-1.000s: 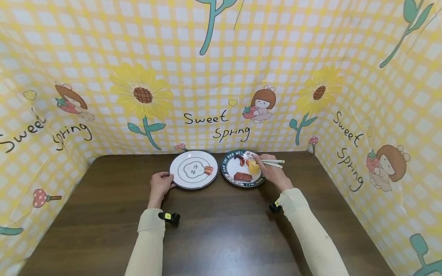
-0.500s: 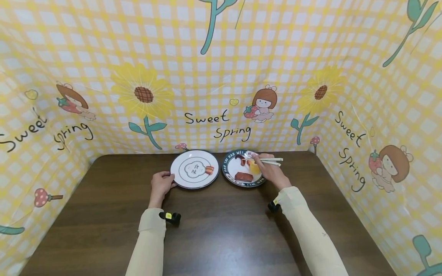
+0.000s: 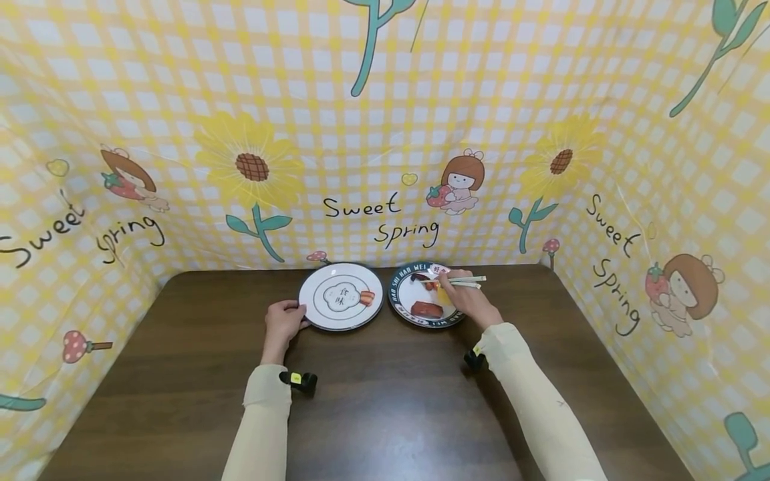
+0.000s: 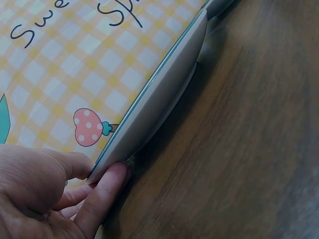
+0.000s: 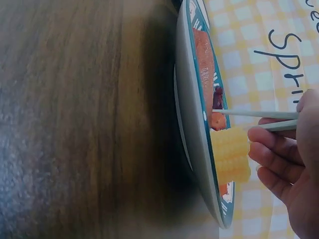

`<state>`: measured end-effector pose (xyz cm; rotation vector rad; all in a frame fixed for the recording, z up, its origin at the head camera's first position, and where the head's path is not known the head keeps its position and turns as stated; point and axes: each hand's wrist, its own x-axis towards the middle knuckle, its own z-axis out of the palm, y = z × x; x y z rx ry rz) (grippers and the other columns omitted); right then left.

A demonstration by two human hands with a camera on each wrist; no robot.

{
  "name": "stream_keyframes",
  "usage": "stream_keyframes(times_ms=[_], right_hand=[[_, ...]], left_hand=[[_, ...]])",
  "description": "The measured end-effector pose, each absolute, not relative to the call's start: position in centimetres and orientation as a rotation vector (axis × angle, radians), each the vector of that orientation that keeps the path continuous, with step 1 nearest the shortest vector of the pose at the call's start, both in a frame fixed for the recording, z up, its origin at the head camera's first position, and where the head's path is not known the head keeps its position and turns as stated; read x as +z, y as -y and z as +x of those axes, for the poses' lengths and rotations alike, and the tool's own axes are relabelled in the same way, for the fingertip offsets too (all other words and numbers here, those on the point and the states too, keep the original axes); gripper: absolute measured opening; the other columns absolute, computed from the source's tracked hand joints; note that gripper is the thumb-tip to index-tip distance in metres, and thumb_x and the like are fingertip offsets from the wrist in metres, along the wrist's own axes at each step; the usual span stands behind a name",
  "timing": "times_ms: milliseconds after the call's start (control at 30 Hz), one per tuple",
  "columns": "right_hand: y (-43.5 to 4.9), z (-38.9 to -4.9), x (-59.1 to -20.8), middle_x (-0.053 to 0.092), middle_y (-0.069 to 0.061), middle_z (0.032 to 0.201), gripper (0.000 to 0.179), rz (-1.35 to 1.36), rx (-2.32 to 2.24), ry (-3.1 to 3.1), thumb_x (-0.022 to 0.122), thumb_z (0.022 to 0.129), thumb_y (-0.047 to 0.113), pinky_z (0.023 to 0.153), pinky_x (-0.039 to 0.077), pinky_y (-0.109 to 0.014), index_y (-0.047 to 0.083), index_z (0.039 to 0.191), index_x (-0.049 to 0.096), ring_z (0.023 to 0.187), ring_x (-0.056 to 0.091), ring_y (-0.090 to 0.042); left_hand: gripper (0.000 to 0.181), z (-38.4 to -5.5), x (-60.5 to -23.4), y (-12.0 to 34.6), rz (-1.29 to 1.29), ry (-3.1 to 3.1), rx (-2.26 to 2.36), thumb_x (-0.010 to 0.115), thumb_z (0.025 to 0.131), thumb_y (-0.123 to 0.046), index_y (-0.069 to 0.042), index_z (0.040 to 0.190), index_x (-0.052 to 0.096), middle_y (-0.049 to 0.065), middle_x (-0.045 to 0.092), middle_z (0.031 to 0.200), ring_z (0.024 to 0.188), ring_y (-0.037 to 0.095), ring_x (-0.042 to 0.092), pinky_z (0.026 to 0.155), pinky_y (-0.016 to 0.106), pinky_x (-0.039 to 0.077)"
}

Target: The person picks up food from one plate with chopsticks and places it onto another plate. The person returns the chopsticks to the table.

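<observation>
My left hand (image 3: 284,324) pinches the left rim of a white plate (image 3: 319,294), thumb on top and fingers under the edge, as the left wrist view shows. A small striped bacon-like piece (image 3: 367,298) lies on its right side. Right of it stands a plate with a dark green lettered rim (image 3: 395,294). My right hand (image 3: 474,300) holds a pair of pale chopsticks (image 3: 469,280) over this plate, tips near a dark red piece (image 5: 218,98) and a round orange piece (image 5: 218,121). A corn chunk (image 5: 230,155) sits below my fingers. A brown-red meat slab (image 3: 427,309) lies towards the front.
Both plates stand at the back of a dark wooden table (image 3: 361,414), close to a yellow checked cloth (image 3: 361,147) that hangs behind and at both sides. A black wrist camera (image 3: 305,382) is strapped to my left wrist, another (image 3: 474,359) to my right.
My right hand has shifted slightly left with the chopsticks, their tips moving towards the dark red piece. My left hand keeps its hold on the white plate's rim.
</observation>
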<state>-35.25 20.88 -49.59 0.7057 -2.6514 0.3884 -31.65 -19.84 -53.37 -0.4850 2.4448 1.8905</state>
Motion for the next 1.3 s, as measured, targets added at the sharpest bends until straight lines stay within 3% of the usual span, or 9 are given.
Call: stream_keyframes(times_ms=[200,567,867,1300], right_hand=[[-20.1,-35.9,-49.1,0.041,0.001,0.054,0.051,0.595,0.764,2.774,0.049,0.106,0.015,0.05,0.036,-0.027,0.014,0.056,0.043,0.051,0.041,-0.016],[-19.8,-35.4,-48.6,0.051,0.001,0.058,0.047,0.744,0.624,2.67,0.053,0.104,0.009,0.06,0.048,-0.033,0.012,0.057,0.052,0.058,0.048,-0.017],[-19.4,-34.8,-48.1,0.051,-0.001,0.058,0.043,0.875,0.621,2.491,0.058,0.098,-0.001,0.063,0.049,-0.038,0.01,0.057,0.051,0.06,0.049,-0.02],[-19.0,-34.5,-48.1,0.066,-0.007,0.068,0.025,0.956,0.416,2.405,0.066,0.094,0.0,0.076,0.054,-0.041,0.003,0.069,0.068,0.069,0.058,-0.024]], left_hand=[[0.046,-31.5,-53.5,20.1,-0.509,-2.45,1.881,0.058,0.102,-0.015,0.011,0.14,0.051,0.031,0.063,0.126,0.073,0.005,0.066,0.067,0.018,0.06],[0.046,-31.6,-53.4,20.0,-0.496,-2.448,1.886,0.057,0.102,-0.015,0.011,0.139,0.051,0.032,0.063,0.126,0.073,0.005,0.067,0.067,0.018,0.06],[0.046,-31.7,-53.4,19.9,-0.494,-2.455,1.883,0.057,0.102,-0.015,0.011,0.139,0.051,0.031,0.063,0.125,0.074,0.005,0.067,0.067,0.018,0.06],[0.045,-31.7,-53.4,19.8,-0.479,-2.464,1.884,0.057,0.102,-0.014,0.012,0.138,0.052,0.033,0.063,0.125,0.075,0.006,0.067,0.067,0.018,0.06]])
